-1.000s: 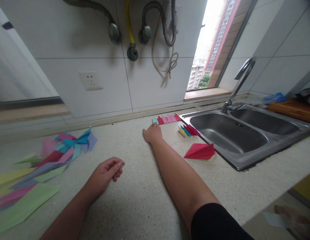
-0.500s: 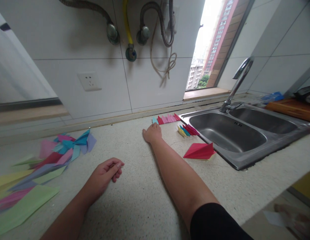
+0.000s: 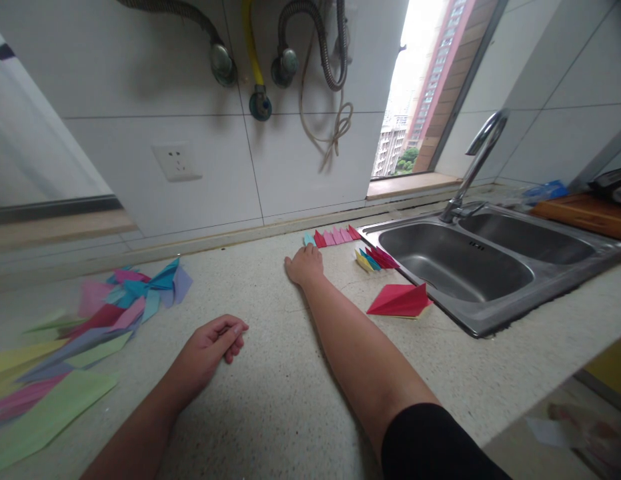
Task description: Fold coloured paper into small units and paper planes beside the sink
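Observation:
My right hand (image 3: 305, 265) reaches far across the speckled counter (image 3: 270, 400), its fingertips at the left end of a row of small folded paper pieces (image 3: 334, 237) near the wall; the fingers are mostly hidden behind the knuckles. My left hand (image 3: 213, 347) rests on the counter nearer to me, fingers loosely curled with nothing in them. A second cluster of small folded pieces (image 3: 376, 259) and a larger red folded paper (image 3: 400, 301) lie beside the sink.
A steel double sink (image 3: 460, 267) with a tap (image 3: 477, 157) lies to the right. Coloured paper sheets and folded pieces (image 3: 90, 320) spread over the left counter. Hoses (image 3: 315, 47) and a socket (image 3: 176, 161) are on the tiled wall. A wooden board (image 3: 585, 217) sits far right.

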Demonstrator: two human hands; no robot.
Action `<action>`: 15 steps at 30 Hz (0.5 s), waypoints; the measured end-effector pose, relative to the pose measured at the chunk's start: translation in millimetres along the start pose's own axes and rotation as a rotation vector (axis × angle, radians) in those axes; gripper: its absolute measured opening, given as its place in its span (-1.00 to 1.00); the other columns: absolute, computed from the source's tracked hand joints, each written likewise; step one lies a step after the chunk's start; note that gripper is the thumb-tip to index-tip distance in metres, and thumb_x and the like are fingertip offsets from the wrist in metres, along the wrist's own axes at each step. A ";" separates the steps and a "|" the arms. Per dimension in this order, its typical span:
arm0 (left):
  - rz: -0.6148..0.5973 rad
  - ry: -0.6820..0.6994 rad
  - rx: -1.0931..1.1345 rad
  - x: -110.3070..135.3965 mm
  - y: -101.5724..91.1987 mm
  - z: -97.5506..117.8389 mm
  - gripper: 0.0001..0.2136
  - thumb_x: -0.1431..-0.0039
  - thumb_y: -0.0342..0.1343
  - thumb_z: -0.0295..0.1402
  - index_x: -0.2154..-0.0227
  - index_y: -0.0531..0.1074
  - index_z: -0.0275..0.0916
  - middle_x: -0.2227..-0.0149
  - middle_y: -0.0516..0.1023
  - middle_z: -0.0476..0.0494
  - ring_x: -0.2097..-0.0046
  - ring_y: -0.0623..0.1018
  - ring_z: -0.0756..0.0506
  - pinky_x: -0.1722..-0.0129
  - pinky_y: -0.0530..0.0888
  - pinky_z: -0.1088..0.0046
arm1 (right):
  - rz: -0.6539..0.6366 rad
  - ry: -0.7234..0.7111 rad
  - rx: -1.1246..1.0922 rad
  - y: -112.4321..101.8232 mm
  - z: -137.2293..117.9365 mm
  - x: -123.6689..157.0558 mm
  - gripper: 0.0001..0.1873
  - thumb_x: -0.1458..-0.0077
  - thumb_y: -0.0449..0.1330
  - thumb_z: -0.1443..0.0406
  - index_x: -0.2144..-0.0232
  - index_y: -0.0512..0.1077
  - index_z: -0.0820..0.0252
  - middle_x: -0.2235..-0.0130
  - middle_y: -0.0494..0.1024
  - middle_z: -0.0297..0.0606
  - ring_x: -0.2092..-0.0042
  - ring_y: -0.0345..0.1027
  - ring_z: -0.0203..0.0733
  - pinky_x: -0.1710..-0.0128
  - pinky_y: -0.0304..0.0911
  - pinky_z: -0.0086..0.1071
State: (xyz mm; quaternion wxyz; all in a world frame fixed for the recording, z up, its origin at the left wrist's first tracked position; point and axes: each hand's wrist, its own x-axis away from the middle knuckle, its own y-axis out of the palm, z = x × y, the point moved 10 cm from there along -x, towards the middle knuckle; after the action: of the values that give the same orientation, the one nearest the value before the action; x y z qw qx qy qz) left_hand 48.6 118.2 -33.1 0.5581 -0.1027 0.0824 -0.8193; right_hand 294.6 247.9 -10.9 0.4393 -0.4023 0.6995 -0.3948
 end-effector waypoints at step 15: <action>-0.018 -0.001 -0.016 0.1 1.4 -0.3 -0.68 -0.16 0.10 -0.07 0.29 0.47 -0.25 0.45 0.47 -0.08 0.43 0.42 -0.03 0.46 0.37 0.47 | 0.037 0.320 -0.003 -8.9 72.8 -18.8 -0.28 -0.16 -0.02 0.00 -0.14 0.24 0.51 -0.21 0.18 0.35 -0.22 0.03 0.29 -0.17 -0.18 0.05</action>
State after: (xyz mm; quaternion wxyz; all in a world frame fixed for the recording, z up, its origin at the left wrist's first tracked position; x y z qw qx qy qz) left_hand 49.8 117.6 -33.7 0.5498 -0.1083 0.0878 -0.8236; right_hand 369.8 247.2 -19.3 0.3289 -0.3222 0.7683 -0.4446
